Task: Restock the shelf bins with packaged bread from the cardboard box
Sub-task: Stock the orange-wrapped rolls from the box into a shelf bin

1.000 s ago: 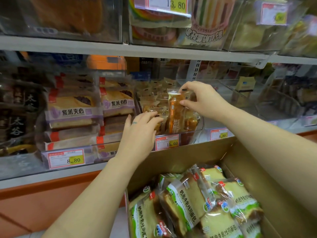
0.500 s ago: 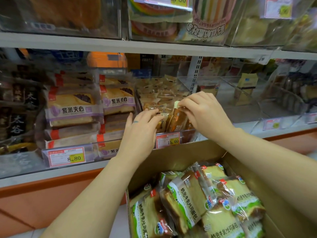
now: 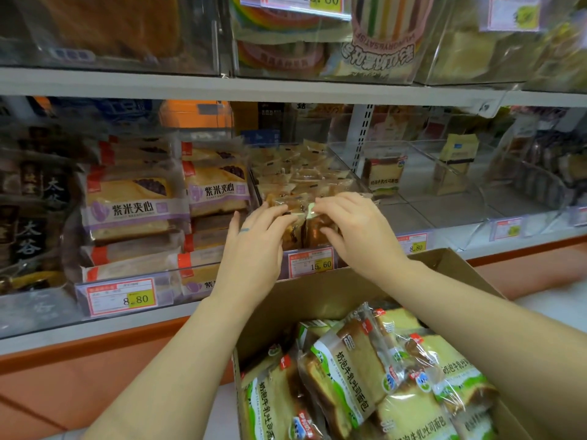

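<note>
A clear shelf bin [image 3: 352, 173] in the middle holds several small brown bread packets [image 3: 295, 176]. Both hands are at its front row. My left hand [image 3: 254, 246] pinches the top of one upright packet [image 3: 290, 235], and my right hand [image 3: 352, 230] grips the packet beside it [image 3: 316, 228]. Below, an open cardboard box [image 3: 320, 300] holds several green-and-white packaged toast loaves [image 3: 352, 373].
Left of the middle bin, stacked purple-label bread packs [image 3: 133, 211] fill a bin with an 8.80 price tag [image 3: 122, 298]. To the right, a clear bin [image 3: 438, 192] holds a single toast pack [image 3: 382, 174]. The upper shelf [image 3: 254, 87] carries more packaged cakes.
My right hand has lowered the orange-brown packet down into the front of the bin. My left hand has moved up and in against the neighbouring packet. The camera has drifted slightly right.
</note>
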Motion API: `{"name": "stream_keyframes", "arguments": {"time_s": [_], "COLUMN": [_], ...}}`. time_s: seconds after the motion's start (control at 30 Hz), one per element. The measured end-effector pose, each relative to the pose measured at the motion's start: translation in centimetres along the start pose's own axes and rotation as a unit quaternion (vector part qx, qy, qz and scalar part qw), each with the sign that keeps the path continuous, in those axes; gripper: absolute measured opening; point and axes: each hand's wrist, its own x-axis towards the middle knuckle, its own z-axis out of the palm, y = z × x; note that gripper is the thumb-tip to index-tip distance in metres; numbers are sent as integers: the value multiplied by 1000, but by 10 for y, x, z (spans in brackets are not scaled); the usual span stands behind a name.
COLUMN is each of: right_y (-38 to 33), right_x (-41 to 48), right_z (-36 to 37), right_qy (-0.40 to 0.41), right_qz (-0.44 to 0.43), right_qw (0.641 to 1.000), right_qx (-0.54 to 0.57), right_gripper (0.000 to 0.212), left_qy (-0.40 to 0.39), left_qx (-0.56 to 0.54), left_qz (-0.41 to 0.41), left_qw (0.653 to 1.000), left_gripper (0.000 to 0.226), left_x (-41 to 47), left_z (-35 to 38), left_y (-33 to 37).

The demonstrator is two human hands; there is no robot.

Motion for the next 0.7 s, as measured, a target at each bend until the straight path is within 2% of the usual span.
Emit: {"name": "stream_keyframes", "arguments": {"time_s": [0.13, 0.3, 0.43, 0.57, 0.63, 0.7], "right_y": [9, 2, 5, -5, -1, 8], "right_x": [-12, -7, -9, -12, 0, 15], "right_z": [2, 7, 9, 5, -6, -17], "right_qy": [6, -22, -31, -71, -120, -132], "right_qz": [31, 8, 54, 25, 44, 73], "right_qw": [999, 999, 997, 995, 991, 988], "right_qx": [-7, -41, -41, -61, -36, 14], "right_gripper": [38, 33, 32, 29, 29, 32], "left_qy": [-1, 0, 3, 5, 8, 24], "left_qx": [-2, 8, 8, 17, 19, 23], "left_qz": [15, 21, 15, 36, 34, 30], "left_qw": [1000, 1000, 1000, 999, 999, 999], "left_gripper": [49, 52, 50, 54, 54, 52], "left_x": [0, -2, -1, -3, -3, -3], "left_z": [1, 6, 7, 12, 13, 14], "left_y": [3, 7, 7, 7, 7, 8]}}
